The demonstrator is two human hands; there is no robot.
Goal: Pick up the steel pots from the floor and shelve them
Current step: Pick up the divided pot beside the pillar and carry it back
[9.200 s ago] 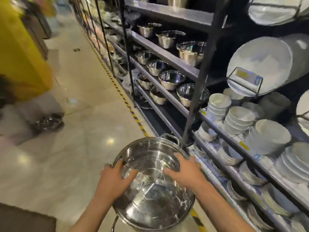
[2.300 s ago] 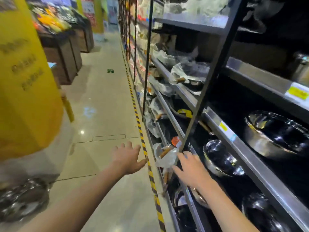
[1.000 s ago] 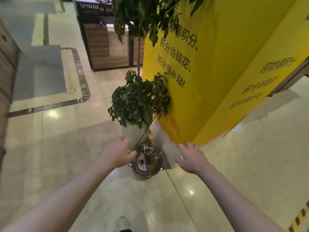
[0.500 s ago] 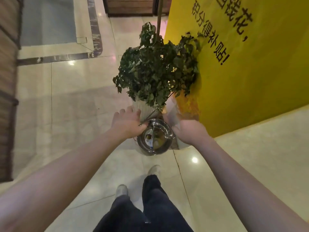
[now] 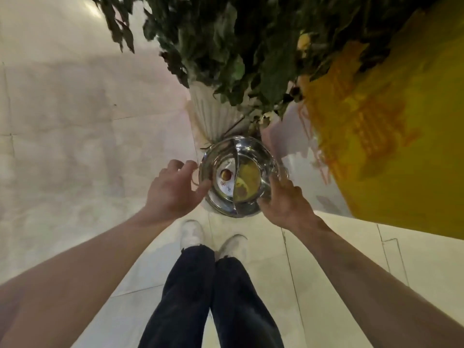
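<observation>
on floor, steel pot (image 5: pixel 238 175), both hands gripping

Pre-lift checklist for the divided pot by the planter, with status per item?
1. Left hand on the steel pot: fingers curl at its left rim, ok.
2. Right hand on the pot: fingers at the right rim, but whether they are closed is cannot tell.
3. Pot lifted off the floor: cannot tell.
4. Clearance above: plant leaves hang close over the pot, not ok for a straight lift.
5. Clearance behind: white planter stands right against the pot's far side, so pull toward the feet.
6. Pot contents: the divider shows only reflections or a label, cannot tell.
</observation>
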